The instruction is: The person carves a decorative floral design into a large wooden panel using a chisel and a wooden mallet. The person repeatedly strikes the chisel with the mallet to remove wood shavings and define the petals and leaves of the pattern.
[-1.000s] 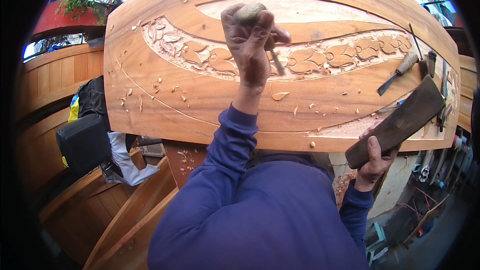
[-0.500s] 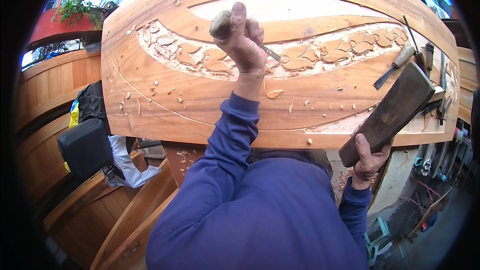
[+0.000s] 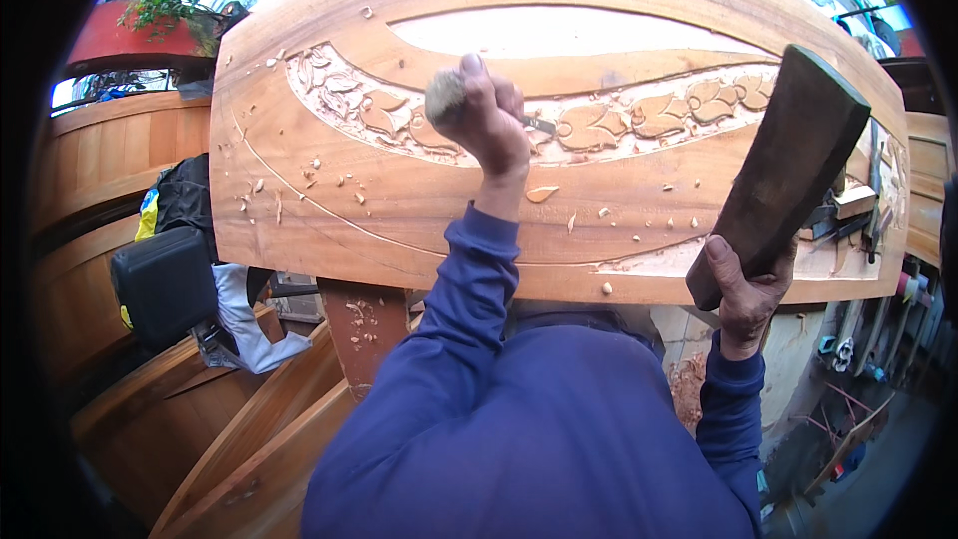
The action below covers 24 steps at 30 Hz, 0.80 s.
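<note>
My left hand [image 3: 499, 135] is closed round the pale, worn handle of a chisel [image 3: 444, 98], with the thumb lying up along it. The steel blade slants down to the right, its tip at the carved floral band [image 3: 654, 122] of a large wooden panel [image 3: 429, 215]. I cannot tell whether the edge touches the wood. At the panel's near right edge, my right hand [image 3: 750, 294] grips the lower end of a thick dark wooden block [image 3: 788, 165]. The block leans up and to the right, over the panel, hiding part of the carving and some tools.
Wood chips [image 3: 542, 194] are scattered over the panel. Several tools lie near its right end, beside a small light wood piece [image 3: 855, 202]. At the left, a black case [image 3: 168, 284] stands below the panel's edge, and a plant [image 3: 165, 6] hangs over a red ledge [image 3: 120, 35].
The dark block has risen and now stands more upright in my right hand. My left hand keeps its hold on the chisel near the same part of the band. The view has shifted slightly.
</note>
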Tool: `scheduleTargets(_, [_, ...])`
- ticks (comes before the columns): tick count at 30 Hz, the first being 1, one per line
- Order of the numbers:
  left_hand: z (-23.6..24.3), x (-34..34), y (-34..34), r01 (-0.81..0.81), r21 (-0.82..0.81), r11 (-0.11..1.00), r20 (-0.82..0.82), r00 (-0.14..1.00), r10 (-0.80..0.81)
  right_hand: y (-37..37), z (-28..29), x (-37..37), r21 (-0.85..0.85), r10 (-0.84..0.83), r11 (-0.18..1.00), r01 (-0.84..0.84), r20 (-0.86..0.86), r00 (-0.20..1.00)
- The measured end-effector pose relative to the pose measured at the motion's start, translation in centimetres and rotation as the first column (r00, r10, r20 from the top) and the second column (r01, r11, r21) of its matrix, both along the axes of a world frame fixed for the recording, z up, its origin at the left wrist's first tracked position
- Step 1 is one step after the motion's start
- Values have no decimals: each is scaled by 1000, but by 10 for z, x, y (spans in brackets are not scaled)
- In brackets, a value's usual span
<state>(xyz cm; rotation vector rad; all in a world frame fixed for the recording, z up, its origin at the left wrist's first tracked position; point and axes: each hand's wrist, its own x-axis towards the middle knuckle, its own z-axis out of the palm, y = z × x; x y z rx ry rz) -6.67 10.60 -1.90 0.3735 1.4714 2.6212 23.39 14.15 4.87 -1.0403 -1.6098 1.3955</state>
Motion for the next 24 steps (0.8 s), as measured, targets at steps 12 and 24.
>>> scheduleTargets(12, [1, -3, 3, 13, 0, 1000, 39, 999, -13, 110, 102, -59, 690, 178, 703, -174, 67, 982])
scheduleTargets(24, [-34, -15, 7, -68, -304, 950, -414, 908, -67, 89, 106, -198, 770, -46, -217, -599, 605, 795])
